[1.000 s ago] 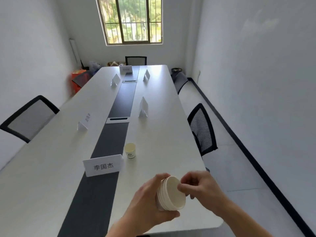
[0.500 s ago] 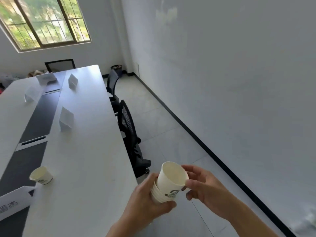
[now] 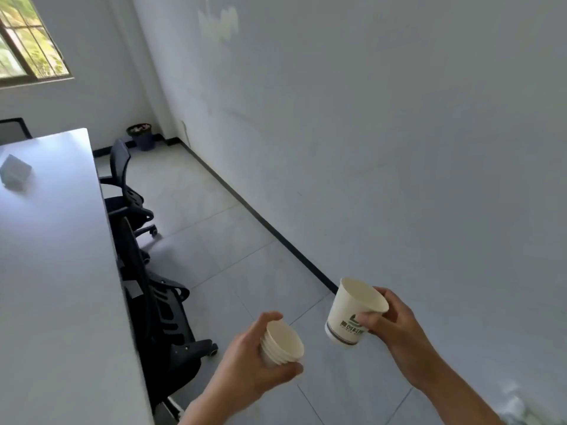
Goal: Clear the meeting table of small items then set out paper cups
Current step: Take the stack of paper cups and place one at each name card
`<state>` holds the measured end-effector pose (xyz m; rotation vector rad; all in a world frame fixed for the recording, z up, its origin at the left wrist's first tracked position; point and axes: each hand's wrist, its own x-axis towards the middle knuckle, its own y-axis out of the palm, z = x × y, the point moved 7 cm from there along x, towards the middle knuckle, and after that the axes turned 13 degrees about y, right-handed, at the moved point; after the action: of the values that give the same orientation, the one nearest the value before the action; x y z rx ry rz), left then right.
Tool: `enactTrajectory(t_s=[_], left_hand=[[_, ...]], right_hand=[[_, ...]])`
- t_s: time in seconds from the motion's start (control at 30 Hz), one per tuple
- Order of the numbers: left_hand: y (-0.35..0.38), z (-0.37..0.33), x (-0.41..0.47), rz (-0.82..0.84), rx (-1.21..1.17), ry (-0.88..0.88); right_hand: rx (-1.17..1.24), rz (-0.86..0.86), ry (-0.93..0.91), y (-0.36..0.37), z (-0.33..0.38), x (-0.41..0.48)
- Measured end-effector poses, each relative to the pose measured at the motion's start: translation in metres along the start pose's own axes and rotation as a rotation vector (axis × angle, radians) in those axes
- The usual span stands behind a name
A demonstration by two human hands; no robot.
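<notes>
My left hand [image 3: 245, 368] grips a short stack of white paper cups [image 3: 282, 345], mouths facing up and right. My right hand [image 3: 395, 325] pinches the rim of a single white paper cup [image 3: 348, 311] with a dark logo, held apart from the stack and a little higher. Both hands hover over the floor to the right of the white meeting table [image 3: 52, 271]. A folded white name card [image 3: 15, 173] stands on the table at the far left.
Two black mesh office chairs [image 3: 153, 308] are pushed against the table's right edge. A dark waste bin [image 3: 141, 137] sits in the far corner. The grey tiled aisle [image 3: 233, 246] runs between chairs and the white wall [image 3: 368, 148].
My right hand has pulled one cup off the stack and moved it right and up. The view has swung right, so the cup and name cards on the table have left the frame.
</notes>
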<state>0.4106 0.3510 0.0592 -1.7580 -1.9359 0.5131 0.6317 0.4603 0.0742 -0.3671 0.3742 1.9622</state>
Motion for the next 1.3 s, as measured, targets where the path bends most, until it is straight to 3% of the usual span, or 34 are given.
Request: enactTrajectory(t_s=[0.3, 0.67, 0.83, 1.07, 1.3], left_hand=[[-0.084, 0.039, 0.162, -0.292, -0.096, -0.096], [-0.147, 0.120, 0.328, -0.510, -0.111, -0.239], [-0.192, 0.126, 0.392, -0.629, -0.067, -0.236], [-0.254, 0.187, 0.393, -0.885, -0.074, -0.404], [-0.352, 0.284, 0.437, -1.051, -0.117, -0.463]], right_hand=[[-0.167, -0.217, -0.053, -0.047, 0.077, 0.141], [-0.282, -0.113, -0.116, -0.042, 0.162, 0.391], [-0.361, 0.026, -0.192, 0.012, 0.228, 0.498], [-0.478, 0.250, -0.271, 0.133, 0.283, 0.603], [-0.556, 0.282, -0.330, 0.240, 0.318, 0.715]])
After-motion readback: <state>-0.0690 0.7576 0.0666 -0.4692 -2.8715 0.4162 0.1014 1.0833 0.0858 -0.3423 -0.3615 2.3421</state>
